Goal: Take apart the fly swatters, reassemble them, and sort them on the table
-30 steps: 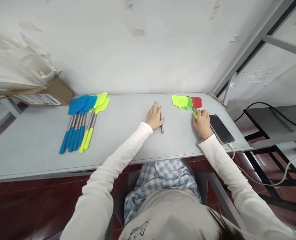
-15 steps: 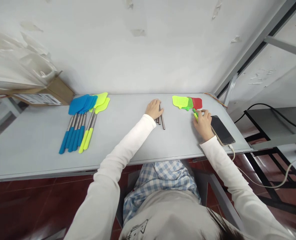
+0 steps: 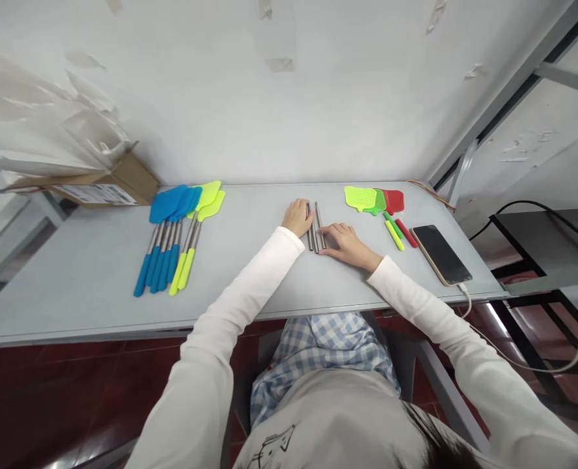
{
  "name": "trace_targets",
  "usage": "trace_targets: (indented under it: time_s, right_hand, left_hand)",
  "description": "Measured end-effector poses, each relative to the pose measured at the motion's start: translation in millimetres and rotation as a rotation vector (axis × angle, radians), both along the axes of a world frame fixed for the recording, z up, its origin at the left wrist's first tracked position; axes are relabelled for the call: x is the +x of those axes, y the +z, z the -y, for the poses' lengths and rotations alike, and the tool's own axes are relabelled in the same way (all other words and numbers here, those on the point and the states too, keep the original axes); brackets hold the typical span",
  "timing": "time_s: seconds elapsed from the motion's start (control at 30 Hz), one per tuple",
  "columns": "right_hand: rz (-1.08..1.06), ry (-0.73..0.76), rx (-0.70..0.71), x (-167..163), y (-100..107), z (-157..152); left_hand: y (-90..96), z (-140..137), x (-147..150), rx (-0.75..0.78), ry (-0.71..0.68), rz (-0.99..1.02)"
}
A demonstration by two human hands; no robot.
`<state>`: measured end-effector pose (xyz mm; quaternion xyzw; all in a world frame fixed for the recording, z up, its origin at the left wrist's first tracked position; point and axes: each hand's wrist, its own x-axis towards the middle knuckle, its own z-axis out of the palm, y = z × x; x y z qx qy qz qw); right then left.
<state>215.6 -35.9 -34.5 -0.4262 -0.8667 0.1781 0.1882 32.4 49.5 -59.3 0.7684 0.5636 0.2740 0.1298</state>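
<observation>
Metal rods [image 3: 314,236], slim and grey, at least three: lying side by side on the grey table [image 3: 250,273], lengths running from far to near, between the two hands. Left hand [image 3: 297,218]: at the left of the rods, fingers bent over their far part and touching them; whether it grips any, cannot be told. Right hand [image 3: 350,246]: at the right of the rods, near part, thumb and fingers spread apart, tips at the rightmost rod. Hands: near each other, not touching, rods in the gap

To the right of the right hand, three loose grips, close together and slanting: yellow-green grip [image 3: 394,236], green grip [image 3: 394,225], red grip [image 3: 407,233]. Just beyond them, on the far side, three perforated heads, overlapping: yellow-green head [image 3: 360,198], green head [image 3: 379,201], red head [image 3: 395,200]. Further right, phone [image 3: 441,254], dark screen up, white cable [image 3: 467,303] at its near end

Left of the hands, well apart: blue swatters [image 3: 165,207], several, heads stacked at the far end, handles near; beside them, at right, two yellow-green swatters [image 3: 211,207]. Far left: cardboard box [image 3: 135,177]
</observation>
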Motion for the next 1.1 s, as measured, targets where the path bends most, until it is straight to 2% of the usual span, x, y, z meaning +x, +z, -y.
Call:
trace_targets:
  time_s: [0.27, 0.37, 0.47, 0.53, 0.77, 0.93, 1.0, 1.1]
  right_hand:
    - [-0.104, 0.092, -0.027, 4.9, 8.5, -1.2]
    - [-0.206, 0.037, 0.019, 12.2, 7.9, -7.2]
    - [-0.264, -0.082, 0.068, 24.1, 2.8, -15.2]
    - [-0.280, -0.145, 0.091, 34.1, -2.3, -18.3]
    - [-0.290, -0.178, 0.141, 54.1, -16.8, -17.4]
    - [-0.276, -0.166, 0.164, 49.2, -19.7, -16.1]
    - [-0.262, -0.152, 0.167, 48.4, -19.9, -15.8]
    - [-0.249, -0.152, 0.178, 49.5, -20.1, -16.3]
  left_hand:
    - [13.0, 24.1, -2.8, -0.003, 0.028, 0.054]
    - [16.5, 39.6, 1.1, -0.056, -0.071, -0.013]
    - [14.5, 49.9, 1.2, -0.129, -0.198, -0.103]
    - [11.9, 52.6, -5.8, -0.129, -0.217, -0.105]
    - [15.4, 58.5, -44.3, -0.125, -0.156, 0.001]
    - [18.2, 57.9, -31.8, -0.071, -0.148, -0.048]
    - [17.1, 50.7, -22.6, -0.085, -0.168, -0.112]
    - [16.9, 32.1, -13.8, -0.089, -0.125, -0.204]
